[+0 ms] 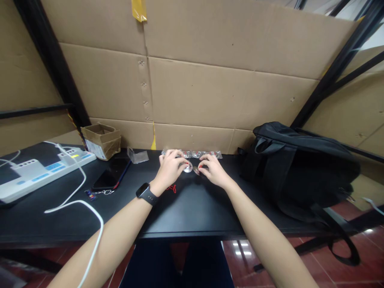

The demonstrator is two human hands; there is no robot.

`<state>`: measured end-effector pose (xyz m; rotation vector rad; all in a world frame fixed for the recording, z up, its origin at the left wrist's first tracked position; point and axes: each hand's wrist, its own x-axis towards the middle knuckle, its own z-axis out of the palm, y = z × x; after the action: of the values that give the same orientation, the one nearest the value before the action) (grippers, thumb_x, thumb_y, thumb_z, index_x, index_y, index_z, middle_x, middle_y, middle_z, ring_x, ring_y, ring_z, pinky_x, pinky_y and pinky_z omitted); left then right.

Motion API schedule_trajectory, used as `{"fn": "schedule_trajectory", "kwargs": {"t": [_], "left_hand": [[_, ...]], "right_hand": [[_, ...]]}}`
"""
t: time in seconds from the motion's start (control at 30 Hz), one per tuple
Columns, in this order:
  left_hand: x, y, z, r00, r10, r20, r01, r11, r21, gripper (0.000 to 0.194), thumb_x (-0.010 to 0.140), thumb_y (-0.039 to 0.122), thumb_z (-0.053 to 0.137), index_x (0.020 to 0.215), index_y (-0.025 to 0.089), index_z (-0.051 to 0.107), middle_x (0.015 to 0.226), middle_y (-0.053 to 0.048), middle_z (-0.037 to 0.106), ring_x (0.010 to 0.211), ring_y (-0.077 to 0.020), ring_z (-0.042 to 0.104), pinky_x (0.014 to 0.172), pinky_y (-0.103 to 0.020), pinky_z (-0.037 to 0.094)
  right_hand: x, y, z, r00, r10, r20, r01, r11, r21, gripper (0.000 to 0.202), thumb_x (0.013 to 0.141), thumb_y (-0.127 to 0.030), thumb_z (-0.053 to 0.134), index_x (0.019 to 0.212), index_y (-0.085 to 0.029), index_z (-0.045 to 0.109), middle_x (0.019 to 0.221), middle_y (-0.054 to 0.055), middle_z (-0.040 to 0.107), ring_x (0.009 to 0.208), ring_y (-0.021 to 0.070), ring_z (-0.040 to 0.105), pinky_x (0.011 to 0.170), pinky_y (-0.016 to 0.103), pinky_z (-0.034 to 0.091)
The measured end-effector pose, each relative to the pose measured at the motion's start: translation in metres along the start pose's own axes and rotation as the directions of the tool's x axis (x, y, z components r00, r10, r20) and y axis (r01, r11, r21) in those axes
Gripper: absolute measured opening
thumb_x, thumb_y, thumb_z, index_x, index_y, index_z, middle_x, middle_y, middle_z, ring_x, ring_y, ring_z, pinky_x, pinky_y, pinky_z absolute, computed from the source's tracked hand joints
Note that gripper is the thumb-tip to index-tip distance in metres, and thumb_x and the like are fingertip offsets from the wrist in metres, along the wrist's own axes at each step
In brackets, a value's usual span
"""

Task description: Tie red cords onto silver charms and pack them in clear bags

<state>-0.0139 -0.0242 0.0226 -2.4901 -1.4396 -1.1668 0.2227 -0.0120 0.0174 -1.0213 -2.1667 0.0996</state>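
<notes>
My left hand (pixel 171 166), with a dark watch (pixel 147 193) on its wrist, is closed in a pinch on a small shiny metal disc (pixel 188 168). Just to the right, a second small metal disc (pixel 196 171) sits tilted in the pinch of my right hand (pixel 212 170). A bit of red shows at the fingertips of both hands. The discs are close together but apart. A loop of red cord (pixel 172 188) lies on the black table (pixel 193 214) below my left hand. Behind the hands is a row of small clear plastic packets (pixel 196 154), partly hidden by the fingers.
To the left are a white power strip (pixel 45 173) with a white cable (pixel 85 176), a phone (pixel 111 176), an open cardboard box (pixel 102 142) and a clear plastic case (pixel 138 156). A black backpack (pixel 300 172) fills the right side. A cardboard wall (pixel 204 96) stands behind.
</notes>
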Motion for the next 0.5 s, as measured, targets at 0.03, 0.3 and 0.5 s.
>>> {"fn": "schedule_trajectory", "kwargs": {"t": [0.03, 0.3, 0.5], "left_hand": [[0.001, 0.001, -0.002, 1.000, -0.022, -0.010, 0.021, 0.999, -0.026, 0.015, 0.092, 0.038, 0.065, 0.090, 0.030, 0.078, 0.119, -0.005, 0.068, 0.120, -0.0289, 0.048, 0.094, -0.046, 0.028], [0.004, -0.003, -0.004, 0.977, -0.209, 0.045, 0.213, 0.949, -0.231, 0.017, 0.090, 0.041, 0.064, 0.092, 0.030, 0.077, 0.106, 0.000, 0.078, 0.108, -0.0256, 0.064, 0.097, -0.041, 0.034], [0.004, -0.010, 0.002, 0.948, -0.310, 0.072, 0.315, 0.882, -0.352, 0.021, 0.086, 0.048, 0.067, 0.092, 0.030, 0.078, 0.091, 0.001, 0.080, 0.100, -0.0255, 0.071, 0.097, -0.041, 0.041]], "right_hand": [[-0.001, 0.004, 0.000, 0.999, 0.001, 0.042, 0.001, 0.998, -0.057, 0.006, 0.091, -0.023, 0.064, 0.087, -0.021, 0.069, 0.117, 0.009, 0.062, 0.111, 0.0262, 0.056, 0.101, 0.048, 0.043], [0.000, 0.008, -0.012, 0.998, 0.015, -0.061, -0.015, 1.000, -0.005, 0.008, 0.092, -0.024, 0.061, 0.089, -0.021, 0.068, 0.111, 0.009, 0.063, 0.109, 0.0256, 0.057, 0.103, 0.048, 0.041], [0.001, -0.006, -0.011, 0.989, 0.005, -0.146, 0.008, 0.996, 0.086, 0.009, 0.094, -0.028, 0.060, 0.090, -0.022, 0.067, 0.110, 0.008, 0.063, 0.109, 0.0247, 0.059, 0.104, 0.046, 0.041]]}}
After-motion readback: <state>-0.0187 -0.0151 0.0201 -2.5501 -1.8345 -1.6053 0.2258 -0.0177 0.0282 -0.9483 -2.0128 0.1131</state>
